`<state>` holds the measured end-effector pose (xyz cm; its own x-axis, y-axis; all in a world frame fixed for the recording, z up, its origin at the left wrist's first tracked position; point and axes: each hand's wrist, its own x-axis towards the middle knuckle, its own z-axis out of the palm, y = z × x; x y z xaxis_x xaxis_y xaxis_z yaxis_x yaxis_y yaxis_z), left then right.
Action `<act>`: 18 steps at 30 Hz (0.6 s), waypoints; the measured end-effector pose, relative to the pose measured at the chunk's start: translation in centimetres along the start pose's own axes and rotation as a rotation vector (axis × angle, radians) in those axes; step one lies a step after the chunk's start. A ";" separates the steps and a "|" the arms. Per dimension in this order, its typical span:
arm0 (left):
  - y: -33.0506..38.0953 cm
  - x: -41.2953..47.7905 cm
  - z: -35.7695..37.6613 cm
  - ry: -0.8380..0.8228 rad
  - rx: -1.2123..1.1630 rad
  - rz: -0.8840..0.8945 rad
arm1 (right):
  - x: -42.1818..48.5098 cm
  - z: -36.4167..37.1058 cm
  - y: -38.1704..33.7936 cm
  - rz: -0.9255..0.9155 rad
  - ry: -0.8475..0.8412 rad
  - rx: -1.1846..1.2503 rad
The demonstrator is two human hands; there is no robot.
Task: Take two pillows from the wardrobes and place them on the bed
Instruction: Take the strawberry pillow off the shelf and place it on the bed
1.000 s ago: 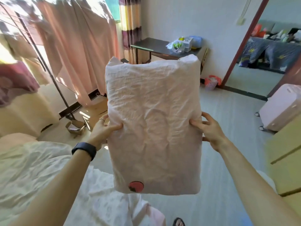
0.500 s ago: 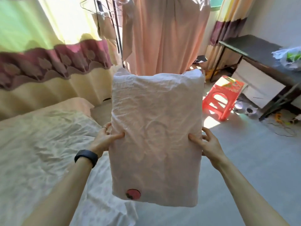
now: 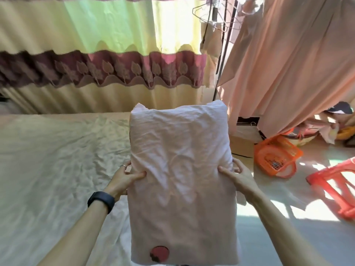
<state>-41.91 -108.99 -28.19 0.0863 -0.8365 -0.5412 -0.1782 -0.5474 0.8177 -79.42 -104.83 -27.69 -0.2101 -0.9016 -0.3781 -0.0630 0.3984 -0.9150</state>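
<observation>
One pillow carried to the bed, held upright in both hands.

The pillow (image 3: 180, 181) hangs in front of the person at centre frame, long side vertical, a small red patch near its lower edge at 6 o'clock. The left hand (image 3: 124, 179) pinches its left edge and the right hand (image 3: 237, 176) its right edge, fingers curled closed into the fabric on both sides. The bed (image 3: 57, 160) spreads from 8 to 10 o'clock, its sheet wrinkled and bare of pillows (as far as shows). I judge this the carry-and-place step for the first pillow: next it needs swinging left toward 9 o'clock, lowering flat and letting go. Count: one pillow, one bed, two hands; the second pillow and the wardrobes are out of view.
</observation>
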 end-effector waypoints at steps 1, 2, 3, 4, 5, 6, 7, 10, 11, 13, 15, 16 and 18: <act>0.6 1.5 -0.3 0.020 -0.009 -0.006 | 2.2 0.7 -0.3 0.004 -0.022 -0.004; 1.3 3.1 -0.4 0.033 -0.014 -0.010 | 4.3 1.4 -0.7 0.017 -0.031 -0.006; 2.2 4.5 -0.5 0.042 -0.026 -0.013 | 6.3 2.1 -1.2 0.028 -0.032 -0.007; 3.2 6.1 -0.6 0.056 -0.041 -0.014 | 8.3 2.7 -1.8 0.035 -0.036 -0.002; 4.3 7.6 -0.7 0.074 -0.054 -0.014 | 10.5 3.3 -2.4 0.033 -0.044 -0.002; 5.3 9.3 -0.8 0.091 -0.061 -0.018 | 12.5 3.7 -3.1 0.038 -0.044 -0.004; 6.2 11.1 -0.9 0.106 -0.069 -0.018 | 14.5 4.2 -3.9 0.037 -0.043 -0.012; 9.1 16.3 -1.3 0.150 -0.082 -0.026 | 20.7 5.6 -6.1 0.045 -0.059 -0.021; 10.1 18.2 -1.4 0.169 -0.087 -0.031 | 23.0 6.0 -6.8 0.051 -0.063 -0.026; 12.1 22.1 -1.4 0.200 -0.104 -0.036 | 28.0 7.1 -8.2 0.041 -0.080 -0.033; 14.3 25.9 -1.3 0.226 -0.111 -0.038 | 33.0 8.2 -10.1 0.014 -0.090 -0.052; 15.5 27.7 -1.5 0.240 -0.107 -0.048 | 35.6 8.8 -11.1 0.001 -0.103 -0.063; 17.7 30.8 -1.9 0.277 -0.096 -0.059 | 40.7 10.2 -13.4 -0.019 -0.146 -0.090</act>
<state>-40.51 -144.50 -30.03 0.3606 -0.7711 -0.5248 -0.0722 -0.5841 0.8085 -77.21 -148.61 -32.24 -0.0648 -0.9213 -0.3834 -0.1541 0.3889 -0.9083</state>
